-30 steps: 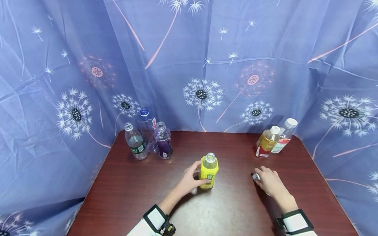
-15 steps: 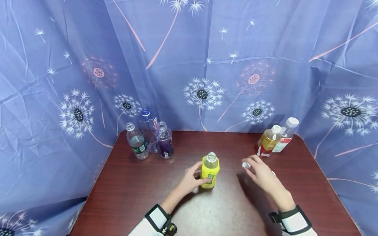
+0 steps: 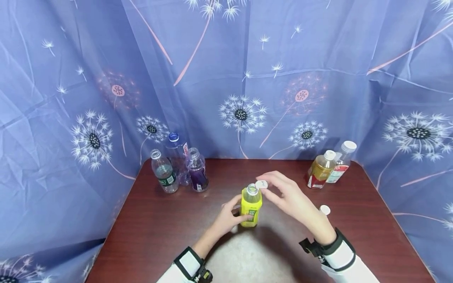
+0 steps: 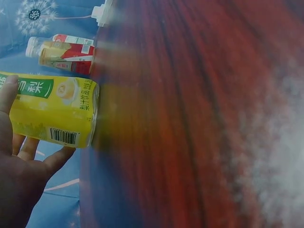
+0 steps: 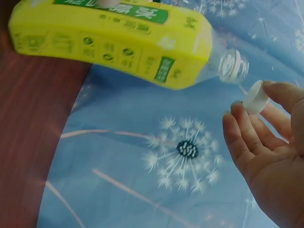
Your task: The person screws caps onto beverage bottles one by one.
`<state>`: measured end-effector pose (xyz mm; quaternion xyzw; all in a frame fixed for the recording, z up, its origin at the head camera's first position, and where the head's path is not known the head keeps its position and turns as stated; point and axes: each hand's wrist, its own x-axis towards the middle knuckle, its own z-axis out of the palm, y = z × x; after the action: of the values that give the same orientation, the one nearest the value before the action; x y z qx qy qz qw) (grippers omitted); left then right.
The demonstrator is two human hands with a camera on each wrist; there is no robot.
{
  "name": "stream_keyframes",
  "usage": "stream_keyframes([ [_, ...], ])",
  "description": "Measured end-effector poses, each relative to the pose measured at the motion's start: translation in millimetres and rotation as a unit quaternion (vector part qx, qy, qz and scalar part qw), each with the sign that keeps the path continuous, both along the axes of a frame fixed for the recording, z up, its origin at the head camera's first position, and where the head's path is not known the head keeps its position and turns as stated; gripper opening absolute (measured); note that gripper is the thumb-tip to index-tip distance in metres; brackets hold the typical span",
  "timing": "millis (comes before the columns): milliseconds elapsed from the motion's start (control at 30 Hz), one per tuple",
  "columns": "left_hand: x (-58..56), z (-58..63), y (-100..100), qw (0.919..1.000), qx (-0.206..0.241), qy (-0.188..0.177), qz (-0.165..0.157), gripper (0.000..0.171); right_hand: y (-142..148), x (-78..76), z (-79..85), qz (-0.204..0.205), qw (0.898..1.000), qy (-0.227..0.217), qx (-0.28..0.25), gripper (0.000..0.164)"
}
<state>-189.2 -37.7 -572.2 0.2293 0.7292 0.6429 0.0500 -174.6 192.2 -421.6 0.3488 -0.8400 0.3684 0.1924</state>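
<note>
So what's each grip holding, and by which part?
The left grip holds the yellow bottle around its labelled body; the right grip pinches the white cap by its edge.

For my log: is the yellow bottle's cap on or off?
Off. The right hand pinches the white cap apart from the yellow bottle, whose threaded neck shows bare in the right wrist view.
</note>
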Motion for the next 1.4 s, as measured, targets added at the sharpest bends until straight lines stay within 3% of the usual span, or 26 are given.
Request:
stream_keyframes([
  [300,2.0,-2.2,-0.1,1.0000,-0.004,0.008,0.001,0.066,-12.0,-5.6,0.2,0.050,0.998,0.026,0.028,0.036],
  [1000,0.9,-0.7,0.1,0.9998,0.002,0.020,0.001,0.064,-21.1,-11.2,5.6,0.036,0.996,0.051,0.067,0.032],
  [1267,0.1,-2.3,1.2,0.9999,0.001,0.012,0.000,0.064,-21.8,-9.5,3.1,0.039,0.997,0.016,0.063,0.041],
  [1400,0.5,-3.3,0.6,0.9999,0.001,0.011,0.002,0.065,-22.8,-9.3,0.0,0.030,0.998,0.003,0.048,0.036],
])
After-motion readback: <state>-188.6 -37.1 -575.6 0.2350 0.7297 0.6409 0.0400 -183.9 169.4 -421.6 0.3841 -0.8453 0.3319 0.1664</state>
